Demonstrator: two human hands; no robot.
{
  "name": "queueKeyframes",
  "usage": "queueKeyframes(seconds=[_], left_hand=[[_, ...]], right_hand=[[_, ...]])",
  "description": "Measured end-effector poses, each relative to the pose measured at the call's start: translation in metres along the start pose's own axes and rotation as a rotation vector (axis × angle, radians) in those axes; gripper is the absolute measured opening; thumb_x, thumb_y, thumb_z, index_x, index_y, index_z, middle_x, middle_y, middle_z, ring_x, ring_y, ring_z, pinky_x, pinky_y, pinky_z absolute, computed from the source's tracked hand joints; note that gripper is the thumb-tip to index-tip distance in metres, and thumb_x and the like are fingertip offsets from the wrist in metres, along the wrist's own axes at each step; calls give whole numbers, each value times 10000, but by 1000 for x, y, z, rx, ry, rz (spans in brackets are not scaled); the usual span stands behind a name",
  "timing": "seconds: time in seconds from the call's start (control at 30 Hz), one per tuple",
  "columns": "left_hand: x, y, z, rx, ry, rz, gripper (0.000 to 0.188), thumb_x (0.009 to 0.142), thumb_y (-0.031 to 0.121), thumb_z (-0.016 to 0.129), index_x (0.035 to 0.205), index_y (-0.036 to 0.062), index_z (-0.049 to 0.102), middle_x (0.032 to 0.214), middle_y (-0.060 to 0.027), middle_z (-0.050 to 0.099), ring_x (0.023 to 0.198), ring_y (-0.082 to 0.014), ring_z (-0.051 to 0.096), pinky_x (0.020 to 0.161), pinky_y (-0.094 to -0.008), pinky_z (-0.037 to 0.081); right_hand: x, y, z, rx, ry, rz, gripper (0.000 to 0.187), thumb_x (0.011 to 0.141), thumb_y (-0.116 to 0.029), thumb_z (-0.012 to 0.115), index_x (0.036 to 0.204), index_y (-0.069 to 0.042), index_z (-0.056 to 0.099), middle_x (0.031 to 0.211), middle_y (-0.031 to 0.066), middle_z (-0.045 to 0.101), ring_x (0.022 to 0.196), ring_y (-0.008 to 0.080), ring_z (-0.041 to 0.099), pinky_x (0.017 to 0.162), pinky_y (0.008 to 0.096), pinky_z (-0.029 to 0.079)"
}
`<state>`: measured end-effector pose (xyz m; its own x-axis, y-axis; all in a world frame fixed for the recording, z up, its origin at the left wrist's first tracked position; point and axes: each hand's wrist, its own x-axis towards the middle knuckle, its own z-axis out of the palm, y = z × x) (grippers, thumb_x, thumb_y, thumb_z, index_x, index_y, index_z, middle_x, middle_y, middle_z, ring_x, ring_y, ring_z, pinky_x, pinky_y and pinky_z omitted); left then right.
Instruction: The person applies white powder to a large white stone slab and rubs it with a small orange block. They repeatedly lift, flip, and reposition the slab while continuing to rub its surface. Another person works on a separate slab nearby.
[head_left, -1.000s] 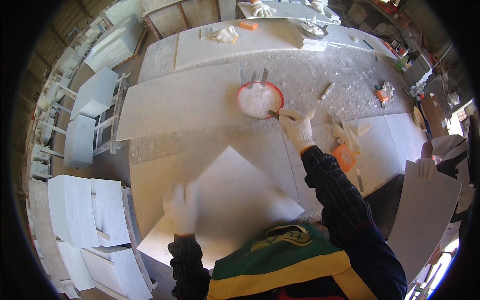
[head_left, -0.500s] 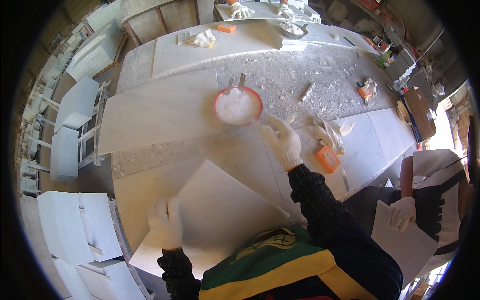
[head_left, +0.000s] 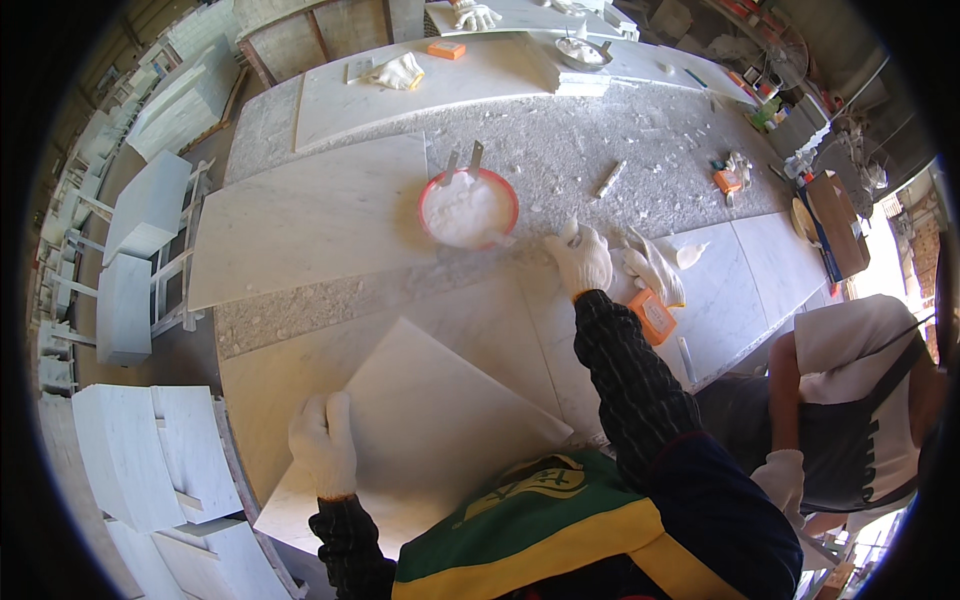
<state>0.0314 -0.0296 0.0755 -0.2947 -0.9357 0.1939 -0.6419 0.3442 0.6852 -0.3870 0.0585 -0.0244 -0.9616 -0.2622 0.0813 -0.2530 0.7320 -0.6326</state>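
A thin white marble tile (head_left: 440,400) lies tilted in front of me, one corner pointing away over the table. My left hand (head_left: 325,440), in a white knit glove, is closed on its left edge, thumb on top. My right hand (head_left: 580,262), gloved too, hovers right of the red-rimmed bowl (head_left: 516,205), its fingers loosely bent and apart; I see nothing held. White powder (head_left: 465,210) fills the bowl, and two flat metal blades (head_left: 475,155) stand up in it. Beside my right hand lie an empty white glove (head_left: 655,270) and an orange box (head_left: 652,317).
Marble slabs (head_left: 310,220) cover much of the dusty table (head_left: 540,140). A co-worker (head_left: 850,420) stands close on my right; another person's gloved hand (head_left: 475,15) is at the far side. Stacked white slabs (head_left: 150,450) stand left. A metal pan (head_left: 583,55) sits at the back.
My right hand has drawn slightly right, away from the bowl, and its fingers have turned. My left hand stays on the tile. The co-worker at right has lowered the piece they hold.
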Motion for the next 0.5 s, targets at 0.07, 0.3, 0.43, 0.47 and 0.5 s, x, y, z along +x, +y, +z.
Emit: queueKeyframes(seconds=[0.07, 0.3, 0.43, 0.47, 0.5], left_hand=[[-1, 0, 1, -11, 17, 20, 304, 951, 229, 680, 818, -42, 647, 784, -186, 612, 709, -336, 570, 679, -437, 455], [-1, -2, -1, 54, 27, 18, 267, 932, 225, 707, 836, -25, 700, 811, -189, 656, 741, -374, 619, 686, -463, 474], [-2, -3, -1, 82, 37, 55, 261, 932, 224, 710, 841, -20, 700, 804, -190, 652, 724, -376, 615, 669, -467, 467], [-2, -4, 0, 56, 27, 41, 261, 931, 227, 712, 839, -17, 700, 798, -189, 649, 719, -377, 613, 665, -469, 465], [-2, -5, 1, 35, 20, 26, 262, 931, 229, 715, 837, -15, 699, 793, -188, 646, 713, -378, 610, 660, -471, 463]], right_hand=[[1, -3, -2, -5, -19, -17, 528, 748, -497, 828, 975, -36, 706, 1002, 202, 699, 954, 375, 694, 861, 464, 542], [-1, 3, -17, 212, -126, -105, 538, 879, -453, 774, 1180, -19, 667, 1034, 177, 725, 918, 270, 723, 777, 397, 571], [-10, -1, -45, 573, -487, -144, 497, 973, -389, 714, 1282, -6, 639, 1069, 76, 705, 916, 164, 698, 753, 309, 575], [-14, -4, -55, 527, -599, -207, 470, 1037, -346, 639, 1347, 5, 610, 1074, 38, 687, 918, 119, 685, 742, 263, 570], [-19, -10, -64, 485, -662, -313, 465, 1043, -345, 629, 1348, 6, 610, 1072, 42, 687, 914, 121, 684, 742, 267, 569]])
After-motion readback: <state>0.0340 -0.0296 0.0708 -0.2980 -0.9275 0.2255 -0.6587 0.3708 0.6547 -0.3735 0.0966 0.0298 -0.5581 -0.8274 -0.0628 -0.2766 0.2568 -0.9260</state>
